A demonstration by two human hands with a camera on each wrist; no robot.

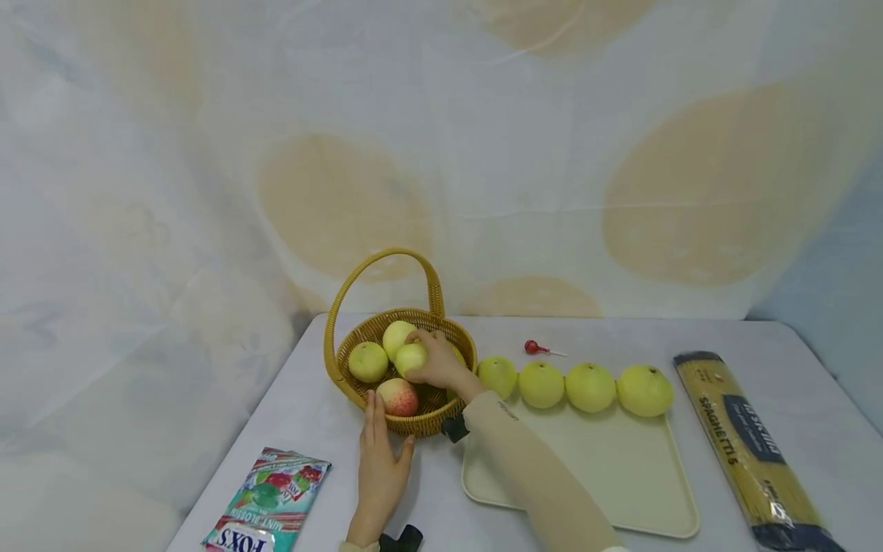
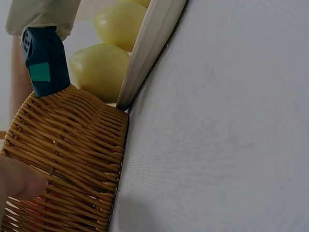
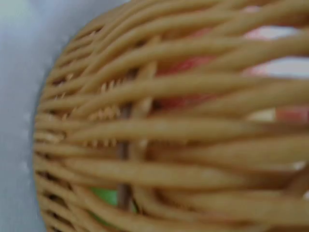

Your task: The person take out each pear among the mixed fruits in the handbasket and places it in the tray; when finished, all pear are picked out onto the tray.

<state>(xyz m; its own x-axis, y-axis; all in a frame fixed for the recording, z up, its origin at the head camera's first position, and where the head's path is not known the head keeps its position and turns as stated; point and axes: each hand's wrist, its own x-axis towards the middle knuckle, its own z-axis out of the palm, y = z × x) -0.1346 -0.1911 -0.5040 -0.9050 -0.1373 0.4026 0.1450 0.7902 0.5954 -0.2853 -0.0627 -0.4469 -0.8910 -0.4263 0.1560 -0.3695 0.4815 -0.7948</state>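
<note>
My right hand [image 1: 436,362] reaches into a wicker basket [image 1: 419,427] and grips a round yellow-green fruit [image 1: 411,360]. Beside it in the basket lie two similar fruits [image 1: 368,362] and a red-and-yellow peach [image 1: 398,397]; another yellow-green one is partly hidden behind the hand. Extended fingers of my left hand [image 1: 382,468] rest against the basket's front, by the peach. In the left wrist view, the left thumb [image 2: 26,180] lies along the woven wall. Blurred wickerwork [image 3: 159,130] fills most of the right wrist view, where the right hand does not show.
Several large yellow-green fruits [image 1: 589,387] line the back of a cream tray [image 1: 593,468], right of the basket. Behind them lies a red lollipop [image 1: 532,347]. A spaghetti pack [image 1: 741,445] is at the far right, a Fox's sweets bag [image 1: 272,494] at the front left.
</note>
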